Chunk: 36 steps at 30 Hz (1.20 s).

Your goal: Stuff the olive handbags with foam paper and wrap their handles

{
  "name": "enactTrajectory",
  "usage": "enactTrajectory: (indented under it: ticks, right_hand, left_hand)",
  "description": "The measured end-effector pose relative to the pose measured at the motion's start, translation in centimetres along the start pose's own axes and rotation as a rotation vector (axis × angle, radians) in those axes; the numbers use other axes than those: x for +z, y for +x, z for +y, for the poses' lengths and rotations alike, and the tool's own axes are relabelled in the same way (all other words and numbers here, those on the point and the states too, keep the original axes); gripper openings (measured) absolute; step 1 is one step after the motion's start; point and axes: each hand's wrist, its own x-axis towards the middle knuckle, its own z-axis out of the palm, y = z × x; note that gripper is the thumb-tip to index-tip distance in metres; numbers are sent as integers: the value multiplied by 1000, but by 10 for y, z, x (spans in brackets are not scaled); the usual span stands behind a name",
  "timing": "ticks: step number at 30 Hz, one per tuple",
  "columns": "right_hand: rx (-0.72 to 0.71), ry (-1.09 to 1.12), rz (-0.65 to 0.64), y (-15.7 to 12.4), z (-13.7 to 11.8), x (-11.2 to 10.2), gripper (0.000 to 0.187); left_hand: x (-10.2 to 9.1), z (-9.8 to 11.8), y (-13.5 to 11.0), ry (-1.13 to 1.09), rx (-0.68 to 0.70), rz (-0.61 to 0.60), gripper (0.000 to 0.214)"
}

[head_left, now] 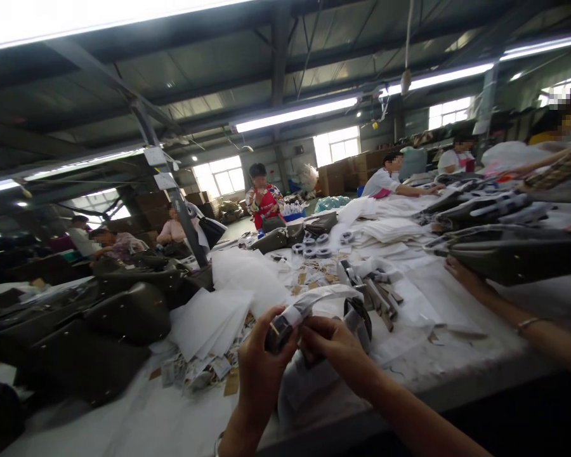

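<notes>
My left hand (261, 362) is closed around the dark end of a curved bag handle (280, 330). White wrapping (321, 297) covers the rest of the handle, which arches away to the right. Close beside it, my right hand (335, 346) pinches the wrapping near the handle's end; its fingertips partly hide what they grip. Below both hands is a pale, crumpled covering (304, 387), and I cannot make out what lies under it. Just beyond my right hand stands a dark, rounded piece (359, 317), partly hidden.
Dark bags (90, 336) pile up on the left. White sheets (214, 320), loose tags (204, 371), tape rolls (316, 246) and grey strips (379, 301) cover the table (438, 374). A co-worker's arm (499, 304) reaches in from the right beside a dark bag (528, 254). Several people work farther back.
</notes>
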Motion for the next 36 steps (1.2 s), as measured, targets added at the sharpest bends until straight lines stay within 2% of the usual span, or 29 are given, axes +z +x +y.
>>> enactTrajectory:
  ticks: [4, 12, 18, 24, 30, 36]
  right_hand:
    - [-33, -35, -42, -3, 8, -5, 40]
    - [-108, -130, 111, -12, 21, -3, 35]
    - [-195, -206, 167, -19, 27, 3, 33]
    - [-249, -274, 241, -21, 25, 12, 29]
    - [-188, -137, 314, -21, 23, 28, 27]
    - [-73, -32, 382, -16, 21, 39, 36]
  left_hand:
    - [-1, 2, -3, -5, 21, -42, 31]
    - [-10, 14, -2, -33, -36, -174, 29]
    - [-17, 19, 0, -60, -64, -225, 32]
    - [-16, 23, -1, -100, -177, -231, 31]
    - [-13, 25, -5, -99, -202, -197, 33]
    - [-11, 20, -9, -64, -179, -169, 33]
